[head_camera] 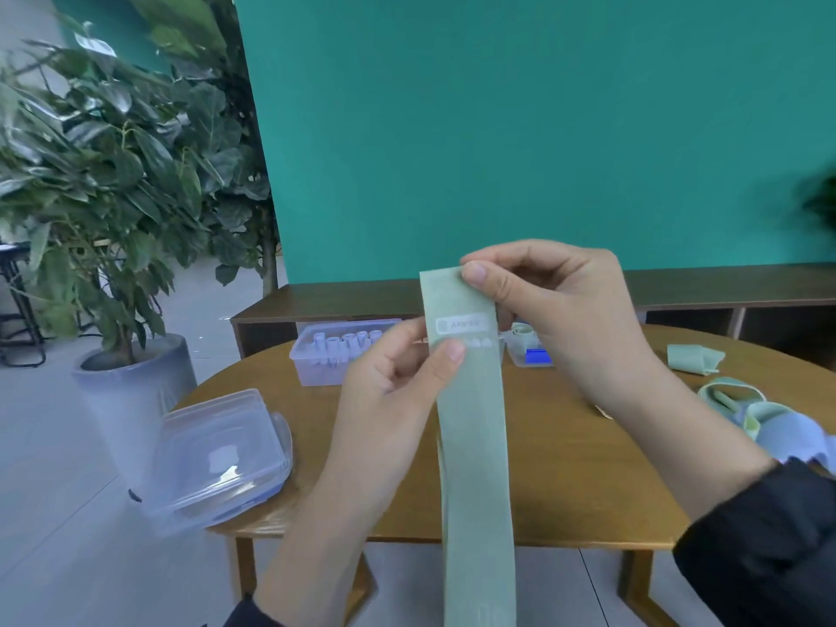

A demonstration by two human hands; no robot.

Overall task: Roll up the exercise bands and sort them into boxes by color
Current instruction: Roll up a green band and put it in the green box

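Hanging flat down the middle of the frame, a pale green band (475, 445) is held up above the round wooden table (565, 468). The right hand (556, 305) pinches its top edge, and the left hand (398, 368) pinches its left side just below the printed label. A clear box (334, 355) of rolled pale bands sits behind, left of centre. Loose bands (742, 409) lie at right.

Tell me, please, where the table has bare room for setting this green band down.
Bare wood lies between the hanging green band and the band pile. The far edge, with both boxes, and the lid stack are crowded.
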